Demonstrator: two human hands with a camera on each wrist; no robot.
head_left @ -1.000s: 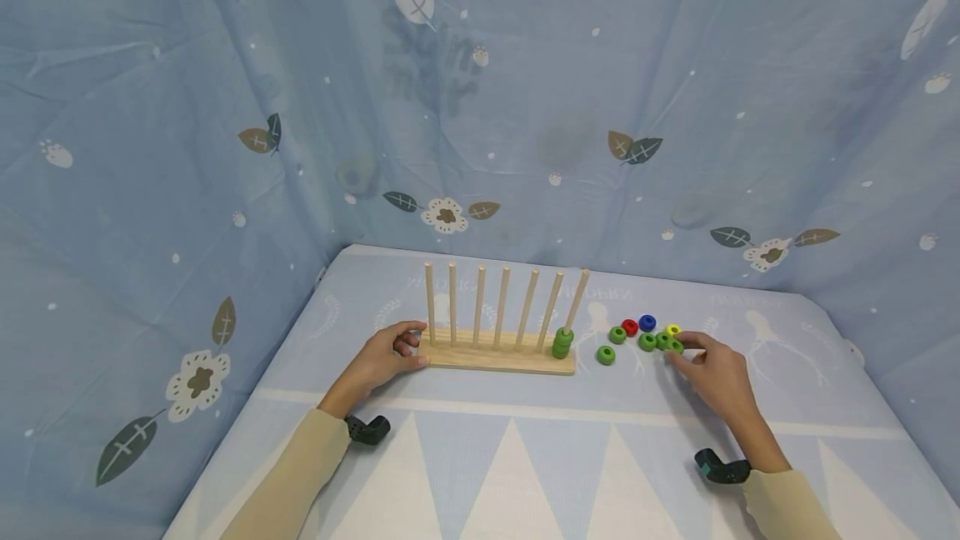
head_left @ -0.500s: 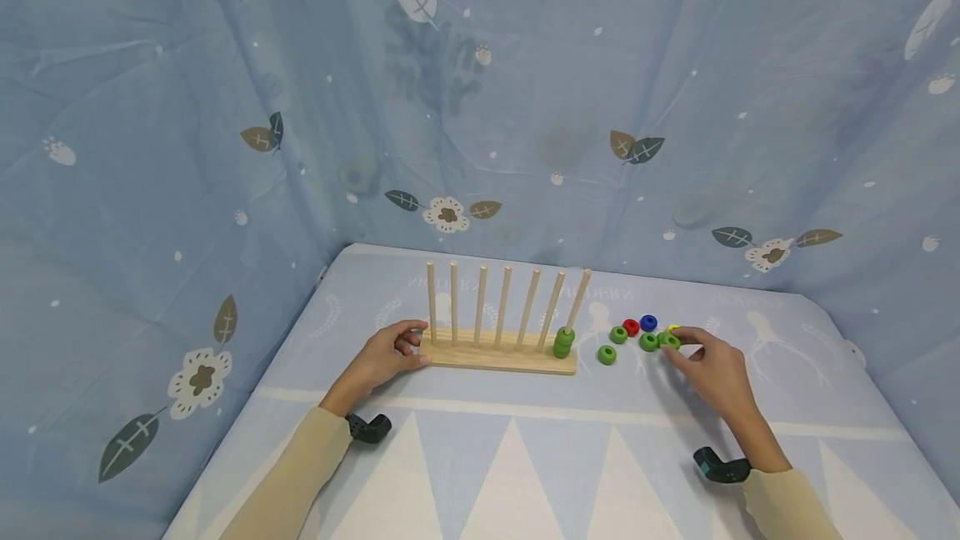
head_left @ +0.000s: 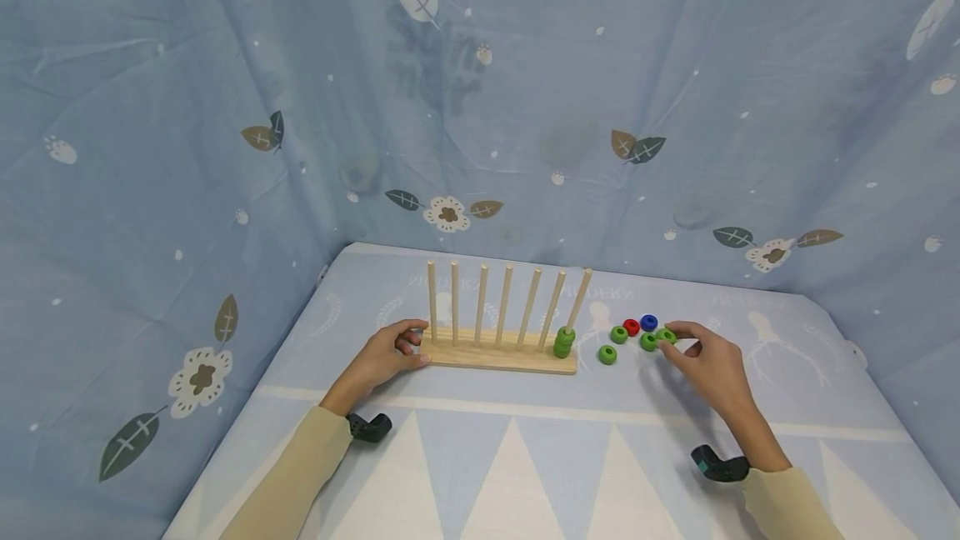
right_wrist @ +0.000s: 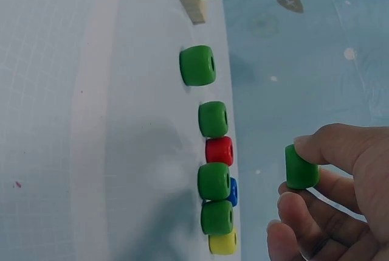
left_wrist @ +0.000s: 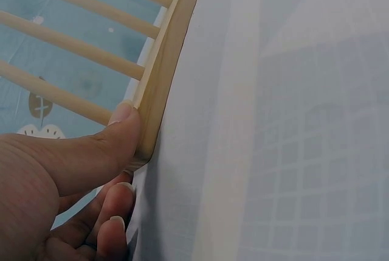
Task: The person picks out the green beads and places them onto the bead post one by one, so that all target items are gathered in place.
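Note:
My left hand (head_left: 384, 355) grips the left end of a wooden peg stand (head_left: 491, 357). In the left wrist view its thumb lies on the edge of the base (left_wrist: 159, 84), with the other fingers partly hidden beneath. Between the thumb and fingers of my right hand (head_left: 712, 365) a green bead (right_wrist: 301, 168) is pinched, raised off the table. Several green beads (right_wrist: 197, 65) lie near it, along with a red bead (head_left: 632, 327), a blue bead (head_left: 648, 322) and a yellow bead (right_wrist: 223, 243). Stacked green beads (head_left: 563, 342) sit on the rightmost peg (head_left: 578, 298).
The stand's other upright pegs (head_left: 480, 305) carry no beads. A patterned cloth covers the table (head_left: 562, 457), and a blue leaf-print curtain (head_left: 525, 107) rises behind it and at both sides.
My right hand has raised the green bead and shifted slightly left; the yellow bead is now hidden in the head view. The left hand stays on the stand.

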